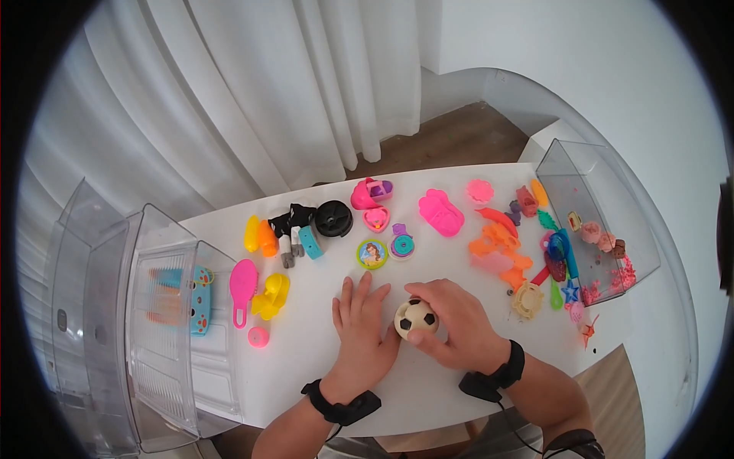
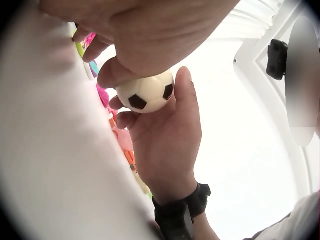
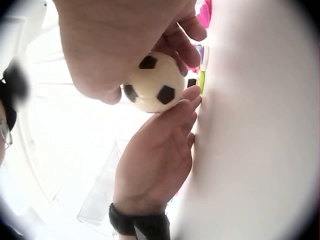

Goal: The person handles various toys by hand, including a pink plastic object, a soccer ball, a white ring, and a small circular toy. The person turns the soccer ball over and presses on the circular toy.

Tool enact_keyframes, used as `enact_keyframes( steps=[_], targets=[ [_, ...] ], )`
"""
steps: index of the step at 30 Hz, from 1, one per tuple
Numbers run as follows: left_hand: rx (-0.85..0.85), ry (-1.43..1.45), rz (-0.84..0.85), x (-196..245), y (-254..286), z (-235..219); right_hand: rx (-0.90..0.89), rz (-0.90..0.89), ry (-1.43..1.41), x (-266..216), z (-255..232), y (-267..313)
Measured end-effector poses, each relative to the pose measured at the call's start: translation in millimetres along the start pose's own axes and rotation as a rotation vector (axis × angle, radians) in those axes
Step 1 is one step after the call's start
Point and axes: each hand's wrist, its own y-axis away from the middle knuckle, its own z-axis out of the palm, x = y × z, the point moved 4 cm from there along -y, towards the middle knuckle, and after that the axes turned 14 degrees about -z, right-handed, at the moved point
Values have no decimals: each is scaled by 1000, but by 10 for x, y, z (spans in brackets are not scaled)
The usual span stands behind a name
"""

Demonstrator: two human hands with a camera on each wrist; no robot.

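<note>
- At the near middle of the white table [image 1: 306, 367], a small toy football [image 1: 417, 321], cream with black patches, sits between the person's two hands.
- The right hand [image 1: 453, 325] has it clamped between thumb and fingers, coming over it from the right.
- The left hand [image 1: 361, 329] is low at the table just left of the ball, fingers straight, slightly apart and pointing to the far side; I can't tell whether its thumb touches the ball.
- Beyond the left fingertips lie a green-rimmed picture disc [image 1: 372, 254] and a round turquoise toy [image 1: 402, 245], near each other.
- Over on the left are a pink paddle-shaped toy [image 1: 244, 281], a yellow toy [image 1: 272, 297] and a clear container [image 1: 218, 375].
- Far right, a clear box [image 1: 592, 187] stands past a cluster of orange pieces [image 1: 497, 243], with a blue star [image 1: 570, 291] nearer.
</note>
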Motion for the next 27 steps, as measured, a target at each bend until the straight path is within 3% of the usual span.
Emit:
enact_keyframes(
  steps=[7, 13, 17, 19, 21, 27],
  targets=[
    [39, 73, -36, -31, -51, -3, -88, -72, 127, 29, 94, 20],
    [55, 171, -71, -14, -57, -33, -29, -123, 169, -12, 67, -16],
    [-33, 162, -67, 49, -49, -71, -7, -128, 187, 14, 92, -10],
    [-82, 159, -54, 57, -55, -58, -35, -47, 148, 24, 80, -16],
    [-160, 228, 32, 83, -59, -29, -3, -39, 145, 60, 94, 6],
    [-322, 383, 6, 163, -77, -77, 27, -74, 84, 53, 106, 14]
  ],
)
